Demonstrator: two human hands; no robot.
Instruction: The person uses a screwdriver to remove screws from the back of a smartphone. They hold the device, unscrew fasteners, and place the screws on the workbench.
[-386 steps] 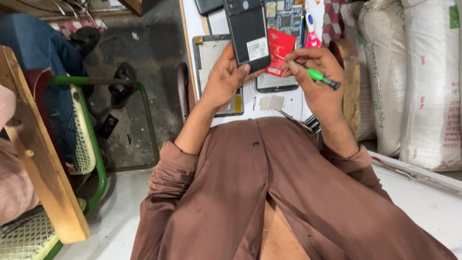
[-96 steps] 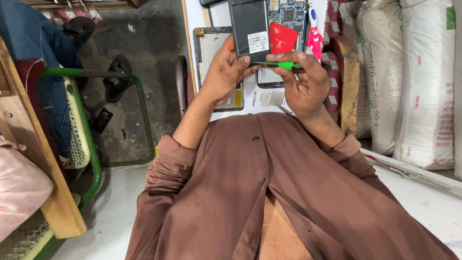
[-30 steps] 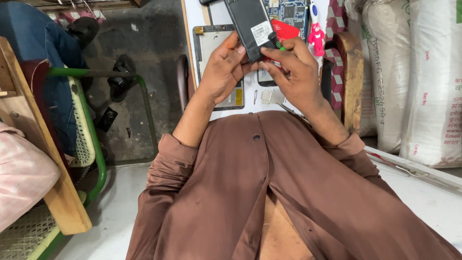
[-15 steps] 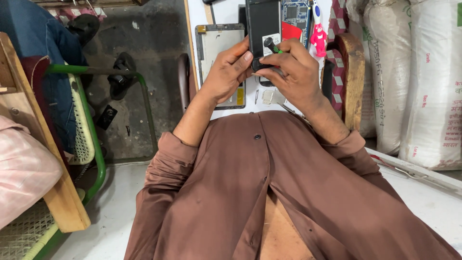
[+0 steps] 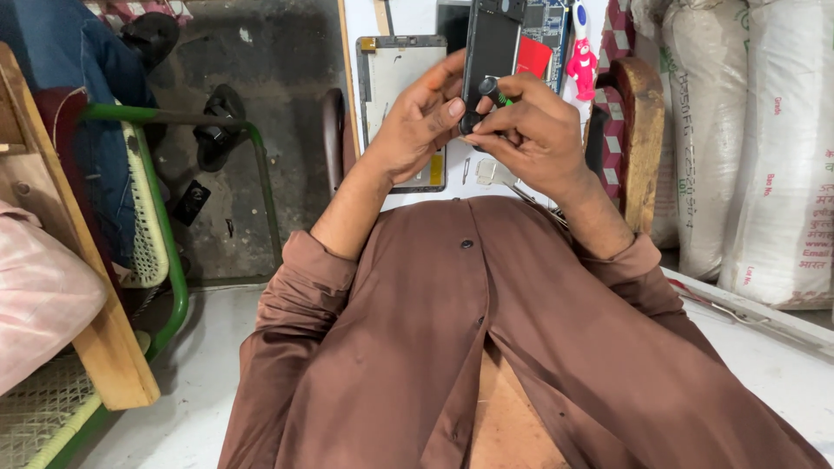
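So the person is holding a dark phone (image 5: 491,48) upright over the white table (image 5: 408,17), roughly above its middle, back side facing the camera. The left hand (image 5: 417,122) is wrapping around the phone's lower left edge, thumb pressing near the bottom, so it's closed on the phone. The right hand (image 5: 530,130) is pinching a small screwdriver (image 5: 491,91) with a black cap and green shaft, fingers curled tight around it, and the tool's tip end is sitting right at the phone's lower part. I can't tell exactly what the tip is touching, the fingers are covering it.

Lying flat on the table toward its left edge is a tablet frame (image 5: 395,74) with a pale panel. Near the far edge there's a blue circuit board (image 5: 547,22) with a red card (image 5: 532,59) just beside it, partly behind the phone. A pink figurine (image 5: 583,65) is standing at the table's right edge.
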